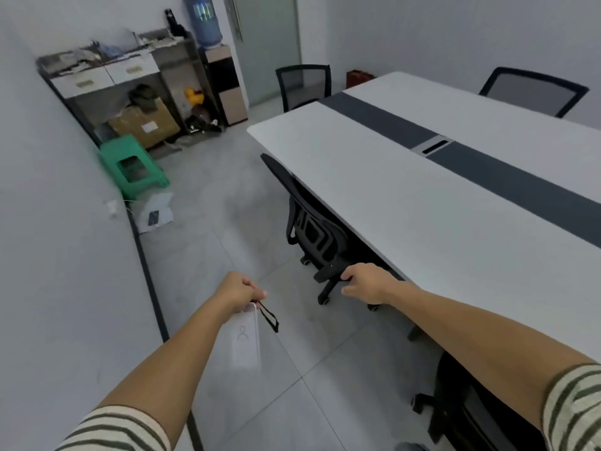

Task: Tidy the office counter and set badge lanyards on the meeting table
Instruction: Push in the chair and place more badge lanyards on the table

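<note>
The left grip [242,292] pinches the badge lanyard [244,340] at its top, card hanging long-axis down over the floor [227,222], the table [422,196] off to its right beyond the nearer right grip [364,283], curled, contents unclear.

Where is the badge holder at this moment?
In the head view the badge holder hangs from the left hand, low and left of centre, left of the black chair and meeting table.

No words or numbers can be read. Only a faint person-outline symbol is shown on the clear badge holder [243,336]. The white label on the cardboard box [144,126] is blurred.
</note>
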Available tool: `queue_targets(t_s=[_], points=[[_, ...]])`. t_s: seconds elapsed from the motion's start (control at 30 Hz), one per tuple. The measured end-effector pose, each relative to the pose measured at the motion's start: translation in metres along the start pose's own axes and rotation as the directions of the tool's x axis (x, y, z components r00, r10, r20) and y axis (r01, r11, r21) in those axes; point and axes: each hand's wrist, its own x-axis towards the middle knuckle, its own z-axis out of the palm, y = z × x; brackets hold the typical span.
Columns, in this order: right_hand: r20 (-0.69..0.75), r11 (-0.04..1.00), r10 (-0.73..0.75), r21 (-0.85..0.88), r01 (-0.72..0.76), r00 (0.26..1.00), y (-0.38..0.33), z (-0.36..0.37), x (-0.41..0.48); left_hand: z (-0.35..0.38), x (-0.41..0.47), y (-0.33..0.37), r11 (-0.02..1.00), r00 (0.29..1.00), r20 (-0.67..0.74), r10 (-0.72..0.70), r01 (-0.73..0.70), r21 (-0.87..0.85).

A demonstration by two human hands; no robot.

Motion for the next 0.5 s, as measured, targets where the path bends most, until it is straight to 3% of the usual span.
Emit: queue_targets(t_s=[0.37, 0.5], points=[[-0.313, 0.998, 0.013, 0.063, 0.007, 0.950, -0.067, -0.093, 0.172, -0.091, 0.150, 0.027, 0.999, 0.997, -0.082, 0.005, -0.008, -0.040], [-0.208, 0.991, 0.078, 0.125, -0.053, 0.975, -0.075, -0.104, 0.249, -0.120, 0.215, 0.052, 0.999, 0.995, -0.101, 0.005, -0.009, -0.032]])
